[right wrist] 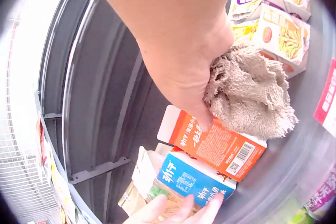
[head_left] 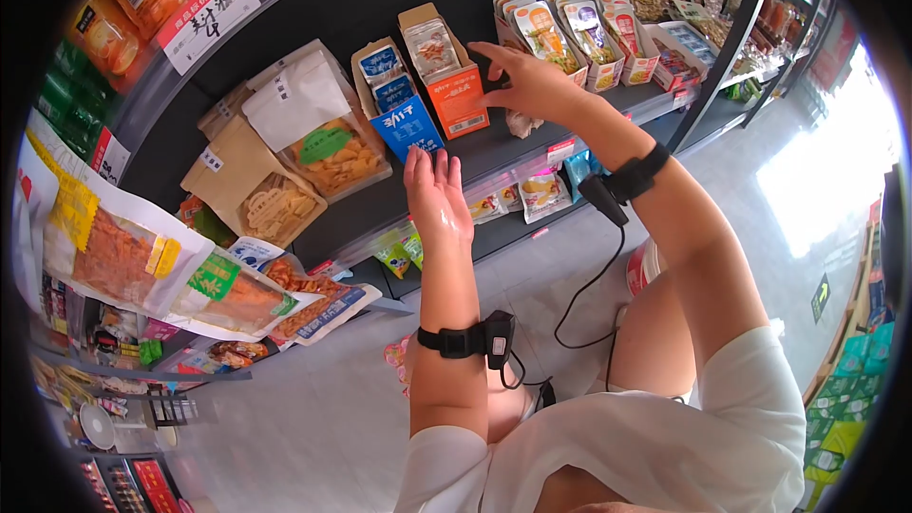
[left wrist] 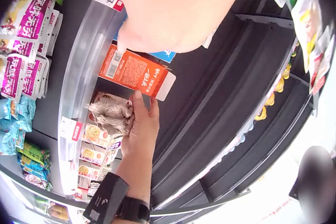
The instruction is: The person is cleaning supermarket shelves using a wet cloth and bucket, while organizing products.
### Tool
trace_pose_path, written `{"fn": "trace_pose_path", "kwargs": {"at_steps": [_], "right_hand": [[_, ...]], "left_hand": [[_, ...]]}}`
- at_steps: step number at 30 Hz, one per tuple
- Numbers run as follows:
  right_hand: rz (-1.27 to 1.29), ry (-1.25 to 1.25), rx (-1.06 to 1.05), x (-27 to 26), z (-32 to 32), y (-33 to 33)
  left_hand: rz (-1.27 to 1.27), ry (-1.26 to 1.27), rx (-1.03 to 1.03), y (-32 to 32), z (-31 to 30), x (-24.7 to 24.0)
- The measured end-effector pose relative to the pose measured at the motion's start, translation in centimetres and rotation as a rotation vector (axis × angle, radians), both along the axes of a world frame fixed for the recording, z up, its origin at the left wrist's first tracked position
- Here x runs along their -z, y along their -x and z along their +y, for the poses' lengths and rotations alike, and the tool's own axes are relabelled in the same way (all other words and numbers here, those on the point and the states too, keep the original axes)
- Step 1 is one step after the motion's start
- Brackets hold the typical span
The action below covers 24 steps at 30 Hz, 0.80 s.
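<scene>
My right hand (head_left: pixel 532 85) holds a crumpled grey cloth (right wrist: pixel 252 92) under its palm, most of it hidden in the head view. Its extended fingers are right at the side of an orange display box (head_left: pixel 458 100) holding small packets. Beside that box stands a blue display box (head_left: pixel 407 125) with blue packets inside. My left hand (head_left: pixel 440 201) has its palm turned up, and its loosely extended fingers reach the lower front of the blue box. In the right wrist view, left fingertips (right wrist: pixel 210 208) lie against the blue box's printed face.
Paper-and-window snack bags (head_left: pixel 318 138) stand left of the blue box. White boxes of pouches (head_left: pixel 546 38) line the shelf to the right. A clear price rail (head_left: pixel 513 171) edges the shelf; hanging bags (head_left: pixel 133 247) jut out at left, and packets fill the lower shelf.
</scene>
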State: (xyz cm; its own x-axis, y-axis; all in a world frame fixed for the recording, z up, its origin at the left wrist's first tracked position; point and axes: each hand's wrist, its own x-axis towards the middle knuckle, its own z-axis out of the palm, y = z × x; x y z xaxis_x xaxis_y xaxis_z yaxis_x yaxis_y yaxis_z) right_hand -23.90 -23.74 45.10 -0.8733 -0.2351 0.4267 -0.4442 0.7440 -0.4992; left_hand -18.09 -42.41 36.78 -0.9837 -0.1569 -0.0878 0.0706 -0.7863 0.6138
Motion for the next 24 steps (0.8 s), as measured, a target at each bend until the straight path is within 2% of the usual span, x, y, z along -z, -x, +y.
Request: {"fn": "trace_pose_path", "kwargs": {"at_steps": [4, 8, 13, 16, 24], "right_hand": [[0.031, -0.053, 0.104, 0.5, 4.4, -1.2], [0.084, -0.156, 0.322, 0.9, 8.5, -2.1], [-0.001, -0.311, 0.264, 2.1, 9.4, -2.1], [0.040, -0.364, 0.261, 3.5, 9.1, -1.2], [0.066, -0.327, 0.265, 4.9, 8.9, -0.3]], "left_hand": [[0.021, 0.042, 0.069, -0.9, 0.5, -0.3], [0.094, 0.152, 0.090, -2.0, 1.7, -1.0], [0.122, 0.242, 0.202, -2.5, 2.8, -0.6], [0.120, 0.255, 0.222, -2.5, 3.3, -0.4], [0.120, 0.269, 0.248, -2.7, 4.0, -0.4]]}}
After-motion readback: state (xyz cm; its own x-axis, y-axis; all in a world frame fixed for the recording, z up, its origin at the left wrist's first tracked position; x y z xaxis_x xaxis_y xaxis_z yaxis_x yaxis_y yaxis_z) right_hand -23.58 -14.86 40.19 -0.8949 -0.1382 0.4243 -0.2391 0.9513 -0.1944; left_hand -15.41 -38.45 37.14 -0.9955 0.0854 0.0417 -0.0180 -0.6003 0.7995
